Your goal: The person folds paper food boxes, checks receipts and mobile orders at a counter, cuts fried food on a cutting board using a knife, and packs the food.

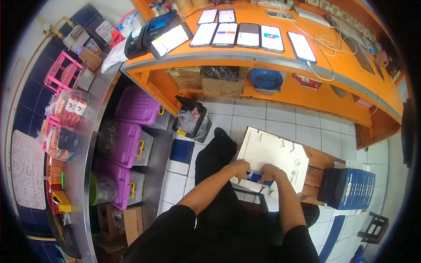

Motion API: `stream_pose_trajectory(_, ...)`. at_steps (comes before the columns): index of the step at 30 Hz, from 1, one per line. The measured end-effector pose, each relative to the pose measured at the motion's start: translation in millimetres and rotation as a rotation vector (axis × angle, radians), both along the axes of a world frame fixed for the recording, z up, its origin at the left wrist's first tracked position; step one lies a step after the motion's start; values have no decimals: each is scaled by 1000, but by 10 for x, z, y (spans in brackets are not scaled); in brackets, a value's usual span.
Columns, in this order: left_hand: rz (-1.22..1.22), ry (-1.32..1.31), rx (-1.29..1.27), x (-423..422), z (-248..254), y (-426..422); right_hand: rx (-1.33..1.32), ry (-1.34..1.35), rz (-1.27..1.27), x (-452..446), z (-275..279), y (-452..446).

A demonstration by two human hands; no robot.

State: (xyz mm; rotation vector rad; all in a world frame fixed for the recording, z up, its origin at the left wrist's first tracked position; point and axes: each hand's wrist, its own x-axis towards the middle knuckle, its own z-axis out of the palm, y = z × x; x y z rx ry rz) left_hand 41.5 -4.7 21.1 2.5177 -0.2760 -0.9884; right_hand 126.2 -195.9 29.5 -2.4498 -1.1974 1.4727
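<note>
A flat white cardboard box blank (274, 151) with slits and tabs along its edges lies in front of me on a wooden bench (313, 177). My left hand (239, 169) is closed on its near edge. Beside it, my right hand (269, 173) grips the same edge with bent fingers. Between the two hands a blue printed flap (255, 176) of the blank shows, folded up. Small dark print marks the blank's right part. The fingertips are partly hidden behind the folded cardboard.
Blue printed boxes (346, 188) are stacked at the bench's right end. Several phones lie on the orange counter (245, 55) ahead, one with a white cable (322, 76). A small open bin (191, 120) stands near my foot. Purple-lidded tubs (125, 142) sit under the steel counter (98, 109).
</note>
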Motion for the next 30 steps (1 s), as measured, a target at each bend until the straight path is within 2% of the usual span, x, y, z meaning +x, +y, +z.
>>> stream_pose_trajectory(3,-96,-1,8,88,6,7,79,-26,-20,-117,95,-91)
stream_pose_trajectory(6,-131,24,-28,130,-131,32,310,-36,-291,-455,63,-411)
stream_pose_trajectory(9,-139,-1,-67,126,-71,80,349,-207,-360,-887,341,-770)
stream_pose_trajectory(11,-160,-31,-76,129,-101,89,404,-458,-357,-1151,511,-967)
stream_pose_trajectory(12,-169,-34,-85,156,-58,75,394,-464,-362,-1248,491,-1061)
stream_pose_trajectory(14,-216,73,-132,227,109,70,384,-692,-279,-1389,452,-1171)
stream_pose_trajectory(16,-192,127,-163,260,151,71,393,-727,-283,-1408,400,-1172)
stream_pose_trajectory(18,-106,248,-244,286,196,94,441,-957,-234,-1349,236,-1153)
stream_pose_trajectory(22,-24,326,-348,258,233,164,559,-972,-242,-1202,243,-1128)
stream_pose_trajectory(28,-109,200,-293,196,74,161,571,-881,-180,-1048,205,-1102)
stream_pose_trajectory(30,-132,172,-216,174,29,134,512,-693,-195,-941,172,-1111)
